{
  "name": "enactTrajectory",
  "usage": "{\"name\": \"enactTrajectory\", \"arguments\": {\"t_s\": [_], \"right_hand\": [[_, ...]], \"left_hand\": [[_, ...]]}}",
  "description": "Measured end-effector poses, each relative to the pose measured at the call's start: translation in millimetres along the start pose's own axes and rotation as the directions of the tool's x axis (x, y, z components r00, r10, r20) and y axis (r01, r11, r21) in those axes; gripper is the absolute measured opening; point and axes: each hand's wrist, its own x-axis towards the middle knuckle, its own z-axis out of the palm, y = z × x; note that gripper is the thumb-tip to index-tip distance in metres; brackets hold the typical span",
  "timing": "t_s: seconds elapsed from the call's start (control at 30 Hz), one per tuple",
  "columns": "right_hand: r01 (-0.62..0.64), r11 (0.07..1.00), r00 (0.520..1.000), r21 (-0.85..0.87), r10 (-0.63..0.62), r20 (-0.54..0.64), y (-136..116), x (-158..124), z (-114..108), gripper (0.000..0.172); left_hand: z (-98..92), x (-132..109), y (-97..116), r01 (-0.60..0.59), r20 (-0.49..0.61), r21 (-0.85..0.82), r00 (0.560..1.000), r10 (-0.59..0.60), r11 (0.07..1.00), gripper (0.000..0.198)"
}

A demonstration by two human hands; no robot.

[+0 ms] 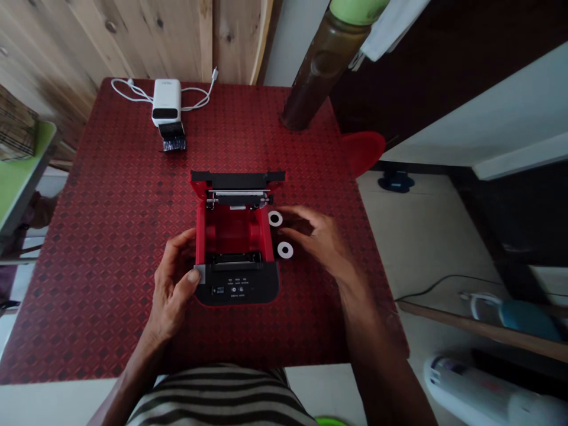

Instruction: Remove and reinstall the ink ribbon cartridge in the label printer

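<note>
A red and black receipt printer (235, 242) sits in the middle of the red patterned table (106, 236) with its lid open and its paper bay showing. My left hand (175, 284) grips the printer's front left corner, thumb on the grey tab. My right hand (317, 236) rests just right of the printer, fingers curled over a dark thing that carries two white rings (276, 219), perhaps paper rolls; what it is stays unclear.
A white device (166, 102) with a white cable (128, 89) and a small black part (173, 141) lies at the table's back left. A brown post (317, 71) stands at the back right. Floor, cables and appliances (488, 390) lie to the right.
</note>
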Motion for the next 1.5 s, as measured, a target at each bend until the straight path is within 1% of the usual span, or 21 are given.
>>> {"name": "enactTrajectory", "arguments": {"t_s": [0.03,0.1,0.17,0.23,0.3,0.37,0.43,0.47,0.57,0.67,0.73,0.83,0.93,1.03,1.07,1.13,1.17,1.23,1.33,1.4,1.5], "right_hand": [[0.019,1.000,0.999,-0.003,-0.019,0.035,0.7,8.0,4.9,0.036],[0.057,0.998,0.997,-0.041,-0.054,0.057,1.5,19.2,12.5,0.032],[0.077,0.995,0.996,-0.066,-0.073,0.059,1.2,24.2,15.6,0.026],[0.074,0.995,0.996,-0.065,-0.071,0.055,0.0,24.2,13.6,0.022],[0.056,0.997,0.998,-0.054,-0.057,-0.007,-1.9,19.9,6.5,0.023],[0.014,1.000,0.992,0.001,-0.014,-0.123,-5.6,11.9,-4.5,0.026],[-0.009,0.992,0.976,0.128,0.036,-0.215,-12.7,1.1,-16.8,0.029],[-0.004,0.979,0.973,0.205,0.051,-0.223,-17.8,-4.9,-22.5,0.029],[0.017,0.926,0.985,0.377,0.049,-0.165,-38.8,-22.6,-33.3,0.029],[-0.007,0.917,0.996,0.400,0.040,-0.075,-62.7,-36.3,-32.1,0.030],[0.006,0.939,1.000,0.345,0.002,-0.025,-77.9,-42.4,-26.1,0.031],[0.047,0.976,0.995,0.211,-0.064,0.073,-99.0,-46.6,-14.3,0.032],[0.143,0.987,0.976,0.067,-0.152,0.159,-115.6,-43.9,-2.3,0.026],[0.319,0.941,0.937,-0.117,-0.295,0.186,-124.1,-35.5,11.5,0.020],[0.361,0.915,0.925,-0.179,-0.328,0.189,-125.4,-32.2,17.0,0.020],[0.406,0.862,0.912,-0.302,-0.363,0.191,-126.9,-25.9,29.2,0.026],[0.412,0.836,0.911,-0.364,-0.362,0.200,-127.7,-23.3,35.6,0.029],[0.397,0.779,0.918,-0.486,-0.325,0.229,-130.6,-18.8,47.2,0.028],[0.326,0.705,0.944,-0.629,-0.213,0.251,-138.5,-14.2,58.2,0.020],[0.291,0.672,0.954,-0.681,-0.152,0.258,-144.1,-11.3,60.7,0.018],[0.291,0.653,0.949,-0.699,-0.102,0.300,-149.1,-5.3,61.5,0.017]], "left_hand": [[-0.2,-0.1,-0.1,0.005,-0.001,0.001,1.000,-0.005,1.000,0.058],[-0.4,0.0,-0.4,0.019,-0.002,-0.004,1.000,-0.019,1.000,0.061],[-0.5,0.4,-0.6,0.032,-0.004,-0.009,0.999,-0.032,0.999,0.064],[-0.6,0.5,-1.0,0.034,-0.004,-0.010,0.999,-0.034,0.999,0.064],[-0.6,0.3,-1.3,0.035,0.001,-0.016,0.999,-0.035,0.999,0.062],[-0.6,0.0,-1.5,0.035,0.007,-0.028,0.999,-0.034,0.999,0.061],[-0.6,-0.1,-1.4,0.033,0.015,-0.035,0.999,-0.033,0.999,0.061],[-0.6,0.0,-1.2,0.032,0.020,-0.035,0.999,-0.032,0.999,0.061],[-0.2,0.9,0.4,0.022,0.018,-0.019,1.000,-0.022,1.000,0.061],[0.7,1.3,2.8,0.017,0.004,0.011,1.000,-0.017,1.000,0.061],[1.4,1.0,4.2,0.027,-0.001,0.022,1.000,-0.027,0.999,0.062],[2.1,0.4,5.3,0.039,-0.009,0.023,0.999,-0.039,0.999,0.063],[2.1,0.2,5.2,0.043,-0.012,0.015,0.999,-0.043,0.999,0.063],[1.3,0.2,4.0,0.037,-0.007,0.026,0.999,-0.037,0.999,0.063],[0.9,0.1,3.5,0.034,-0.003,0.031,0.999,-0.034,0.999,0.064],[0.4,-0.2,2.7,0.037,0.000,0.028,0.999,-0.037,0.999,0.065],[0.2,-0.4,2.4,0.042,0.002,0.024,0.999,-0.042,0.999,0.065],[0.0,-0.8,2.5,0.048,0.003,0.022,0.999,-0.048,0.999,0.065],[0.0,-1.2,3.2,0.059,0.008,0.022,0.998,-0.059,0.998,0.065],[0.0,-1.4,3.7,0.067,0.011,0.017,0.998,-0.067,0.998,0.065],[0.0,-1.7,3.8,0.079,0.016,0.012,0.997,-0.079,0.997,0.065]]}}
